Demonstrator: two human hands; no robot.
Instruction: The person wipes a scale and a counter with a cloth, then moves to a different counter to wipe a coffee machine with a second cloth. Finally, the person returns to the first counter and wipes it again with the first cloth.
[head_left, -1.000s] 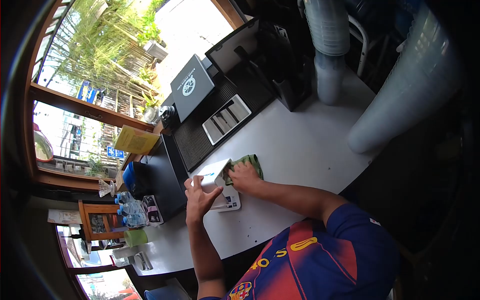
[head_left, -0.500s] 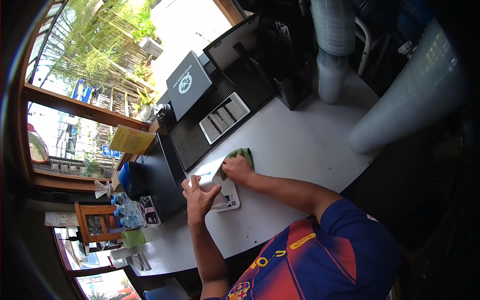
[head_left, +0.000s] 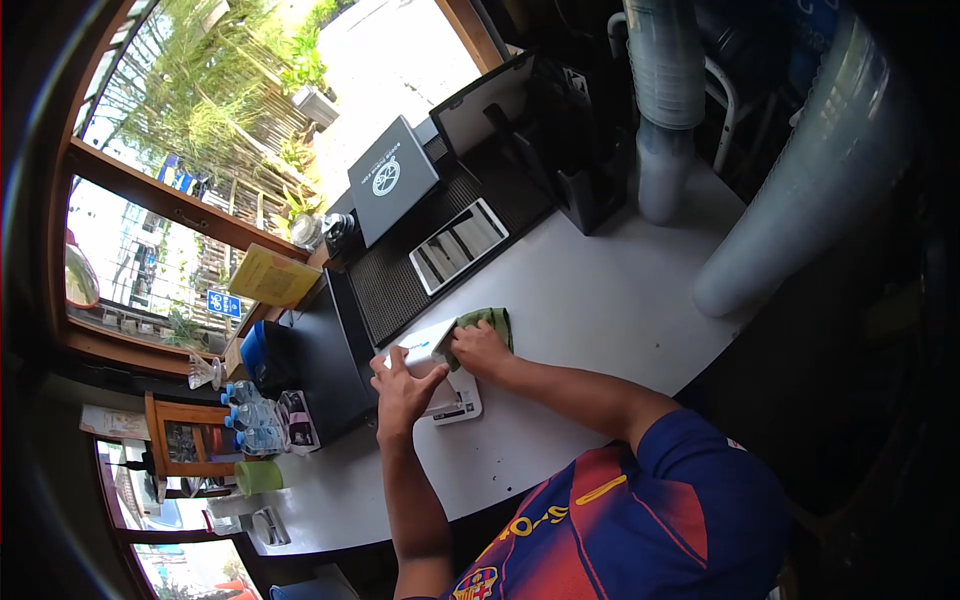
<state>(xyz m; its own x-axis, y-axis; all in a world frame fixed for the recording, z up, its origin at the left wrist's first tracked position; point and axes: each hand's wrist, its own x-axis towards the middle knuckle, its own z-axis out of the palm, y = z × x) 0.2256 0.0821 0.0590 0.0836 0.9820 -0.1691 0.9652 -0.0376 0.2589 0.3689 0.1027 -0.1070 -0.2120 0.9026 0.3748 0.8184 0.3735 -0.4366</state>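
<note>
On the light counter (head_left: 590,300) a white box-shaped device (head_left: 418,345) stands above a flat white base (head_left: 462,402). My left hand (head_left: 404,392) grips the device, thumb on one side and fingers over its far edge. A green cloth (head_left: 492,322) is bunched under my right hand (head_left: 480,348), whose fingers are closed on it against the device's right side. Part of the cloth and the fingertips are hidden by the hand.
Beyond lie a tablet (head_left: 458,246) on a black mat (head_left: 385,297) and a dark menu board (head_left: 393,180). Stacked clear cups (head_left: 668,80) and a longer cup stack (head_left: 790,200) stand right. Water bottles (head_left: 258,415) and a green cup (head_left: 260,477) are left.
The view has shifted slightly, so the background sits a little lower. Both hands keep their hold on the device and cloth, with only small finger movement.
</note>
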